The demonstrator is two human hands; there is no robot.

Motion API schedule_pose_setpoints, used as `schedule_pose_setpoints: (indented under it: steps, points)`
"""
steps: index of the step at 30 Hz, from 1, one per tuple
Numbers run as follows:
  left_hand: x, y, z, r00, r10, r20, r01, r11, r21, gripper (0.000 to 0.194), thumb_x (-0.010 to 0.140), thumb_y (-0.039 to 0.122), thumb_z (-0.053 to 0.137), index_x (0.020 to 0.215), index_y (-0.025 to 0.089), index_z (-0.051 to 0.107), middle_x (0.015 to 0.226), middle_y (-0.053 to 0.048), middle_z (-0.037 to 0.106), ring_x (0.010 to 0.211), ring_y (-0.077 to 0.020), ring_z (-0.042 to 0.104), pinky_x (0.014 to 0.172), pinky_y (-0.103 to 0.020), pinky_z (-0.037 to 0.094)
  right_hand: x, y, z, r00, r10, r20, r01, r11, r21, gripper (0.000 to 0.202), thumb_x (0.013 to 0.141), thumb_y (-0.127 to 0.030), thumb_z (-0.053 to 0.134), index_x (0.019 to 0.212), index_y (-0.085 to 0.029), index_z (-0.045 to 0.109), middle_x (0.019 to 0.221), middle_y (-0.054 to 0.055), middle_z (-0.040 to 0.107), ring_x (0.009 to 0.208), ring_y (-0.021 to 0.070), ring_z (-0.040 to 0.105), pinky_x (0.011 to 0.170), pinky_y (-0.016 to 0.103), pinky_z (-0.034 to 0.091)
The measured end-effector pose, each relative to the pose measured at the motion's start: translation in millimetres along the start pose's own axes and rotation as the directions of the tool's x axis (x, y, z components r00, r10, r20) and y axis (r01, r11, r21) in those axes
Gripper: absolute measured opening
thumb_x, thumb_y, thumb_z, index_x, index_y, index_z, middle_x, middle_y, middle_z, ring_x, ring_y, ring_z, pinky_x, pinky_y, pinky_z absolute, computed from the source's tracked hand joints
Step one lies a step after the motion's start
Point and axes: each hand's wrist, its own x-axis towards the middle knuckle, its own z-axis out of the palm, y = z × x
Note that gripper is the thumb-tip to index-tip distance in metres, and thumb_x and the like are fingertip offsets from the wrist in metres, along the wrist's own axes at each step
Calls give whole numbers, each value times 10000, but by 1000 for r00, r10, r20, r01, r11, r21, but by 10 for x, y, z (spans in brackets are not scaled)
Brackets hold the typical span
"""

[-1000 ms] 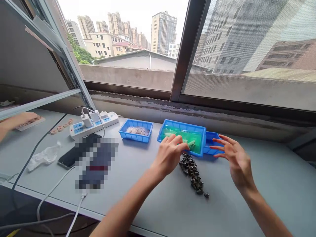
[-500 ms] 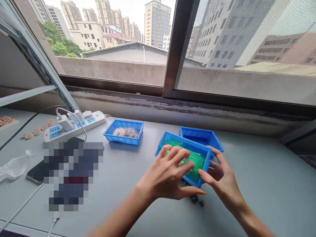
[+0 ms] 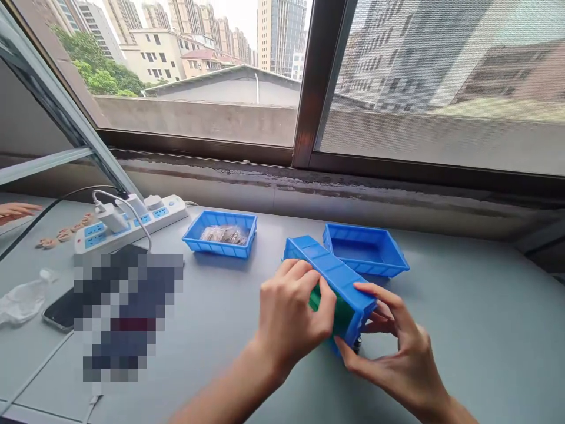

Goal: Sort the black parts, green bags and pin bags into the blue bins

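The left hand point(image 3: 295, 309) is bent in tight, knuckles up, its fingertips right at the mouth of the tilted blue bin point(image 3: 333, 268) and against the green material point(image 3: 314, 297) inside; from here I can't tell whether they pinch it. The right hand point(image 3: 392, 347) has the bin by its right end, fingers over the upper side and thumb low by the rim. So the bin sits between the two hands, tipped over with one long ribbed wall turned upward and its opening toward the left hand. It's hard plastic, straight-sided. The green stuff shows only as a smooth patch, mostly hidden by the fingers. A few dark, shiny little pieces point(image 3: 358, 345) peek out by the bin's lower right end.

Just behind stands a second blue bin point(image 3: 373, 252), upright, a shallow oblong with sloping walls. Well to the left, another small blue bin point(image 3: 220, 246) holds a crinkled clear bag point(image 3: 225, 234) of greyish bits. All this is on a smooth grey table point(image 3: 220, 335).

Farther left lie a white power strip point(image 3: 172, 213) with plugs in it, a dark glossy phone point(image 3: 62, 312), a crumpled see-through bag point(image 3: 22, 303) and some small tan pieces point(image 3: 64, 234) in a row. At the far left edge another person's hand point(image 3: 17, 211) reaches in, near a metal frame point(image 3: 48, 165).
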Motion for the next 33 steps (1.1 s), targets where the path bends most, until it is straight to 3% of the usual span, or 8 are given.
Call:
schedule_pose_setpoints:
  steps: [5,10,14,17,21,26,33]
  points:
    - [-51,-13,-37,979,-27,202,2,992,125,229,728,166,538,502,193,527,555,-4,616,621,-192,554,465,-268,301,-82,122,22,982,-191,6,190,975,-119,512,712,-257,681,1189,-328,510,958,-12,728,584,169,683,548,322,609]
    - [-62,-38,-67,948,-94,305,55,989,135,191,666,142,567,487,203,539,545,2,642,573,-191,552,455,-269,245,-120,172,-2,960,-277,35,278,939,-200,516,731,-273,696,1204,-361,509,977,2,736,604,210,704,534,339,593]
    - [-39,-46,-63,972,-86,219,57,989,136,214,628,115,564,445,194,484,500,11,612,515,-160,495,441,-260,224,-75,174,-57,958,-278,66,286,933,-218,453,765,-348,696,1186,-374,532,1050,12,722,618,208,712,529,325,591]
    - [-6,-39,-75,987,-97,129,66,972,228,255,638,122,546,411,184,448,462,0,562,514,-155,464,439,-260,197,2,168,-107,940,-322,116,340,919,-199,434,788,-364,684,1191,-352,523,915,-3,740,597,196,709,511,297,589]
    - [40,-26,-103,974,-177,139,116,925,363,317,730,117,522,423,173,471,445,-3,524,546,-150,473,457,-253,172,104,154,-163,881,-457,123,471,868,-156,391,820,-297,665,1184,-250,528,859,14,735,562,155,691,486,234,576]
    - [68,-41,-113,962,-237,135,165,900,404,344,737,130,551,409,163,453,435,6,523,565,-144,482,452,-225,145,148,159,-219,850,-516,112,527,834,-161,422,807,-274,679,1191,-203,517,920,47,729,660,163,708,509,223,584]
    - [74,-60,-120,989,-149,-5,140,916,376,386,739,190,605,392,165,437,391,22,498,538,-138,479,436,-201,163,139,249,-234,802,-597,22,583,774,-246,571,740,-220,713,1267,-216,495,931,58,718,727,203,718,474,242,569]
